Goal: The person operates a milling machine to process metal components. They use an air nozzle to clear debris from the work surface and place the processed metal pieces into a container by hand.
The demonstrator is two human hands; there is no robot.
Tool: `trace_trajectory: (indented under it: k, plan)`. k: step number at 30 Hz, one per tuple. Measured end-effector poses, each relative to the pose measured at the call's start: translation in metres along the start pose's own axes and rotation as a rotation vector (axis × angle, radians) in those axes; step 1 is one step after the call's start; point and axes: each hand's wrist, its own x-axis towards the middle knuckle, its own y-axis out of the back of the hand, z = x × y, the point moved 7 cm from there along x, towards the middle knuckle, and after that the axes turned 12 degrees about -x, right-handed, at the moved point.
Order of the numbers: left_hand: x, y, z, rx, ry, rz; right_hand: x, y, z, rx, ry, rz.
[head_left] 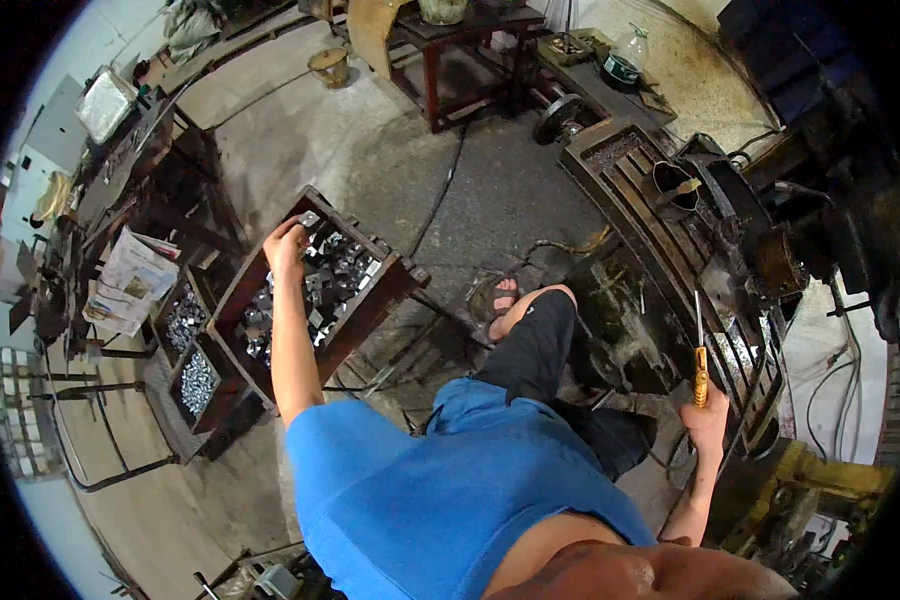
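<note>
My left hand [286, 247] reaches over the far left corner of a deep metal bin [348, 338], its fingers pinched on a small metal block [308, 218]. Many more small blocks [332, 272], some dark and some shiny, lie heaped in the bin below it. On the other side, my right hand [707, 415] is closed round the yellow handle of a screwdriver [701, 372]. Its long thin shaft points away from me, over the edge of a slotted machine table [660, 225].
Two smaller bins of metal parts [199, 384] adjoin the big bin, with newspaper [135, 280] beside them. Beyond stand a dark red table [432, 75] and a bucket [328, 68] on the floor. A plastic bottle [625, 60] stands far right; a yellow machine part [805, 470] is at near right.
</note>
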Motion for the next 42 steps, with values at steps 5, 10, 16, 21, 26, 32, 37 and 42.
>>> trace_trajectory:
  k: [5, 10, 16, 21, 26, 32, 37, 42]
  plan:
    - [-0.048, -0.075, 0.033, -0.632, 0.074, -0.306, 0.000, -0.009, -0.049, 0.037, 0.128, -0.114]
    - [-0.128, -0.244, 0.026, -0.254, 0.259, -0.686, 0.015, -0.034, -0.135, -0.164, 0.481, -0.283]
    - [-0.199, -0.383, -0.017, 0.167, 0.195, -1.221, 0.038, -0.028, -0.116, -0.136, 0.335, -0.170]
    - [-0.244, -0.458, -0.046, 0.486, -0.188, -1.342, 0.028, -0.015, -0.050, -0.106, 0.165, -0.238]
    - [-0.362, -0.548, -0.037, 0.680, -0.693, -1.633, 0.011, 0.028, 0.079, 0.206, -0.227, 0.037]
    - [-0.469, -0.656, -0.084, 0.748, -1.243, -1.845, -0.015, 0.036, 0.160, 0.104, -0.517, 0.158]
    - [-0.481, -0.681, -0.112, 0.735, -1.211, -1.841, -0.017, 0.049, 0.148, 0.754, -0.120, 0.417]
    - [-0.468, -0.656, -0.085, 0.749, -1.060, -1.551, 0.009, -0.039, 0.208, 0.907, -0.070, 0.364]
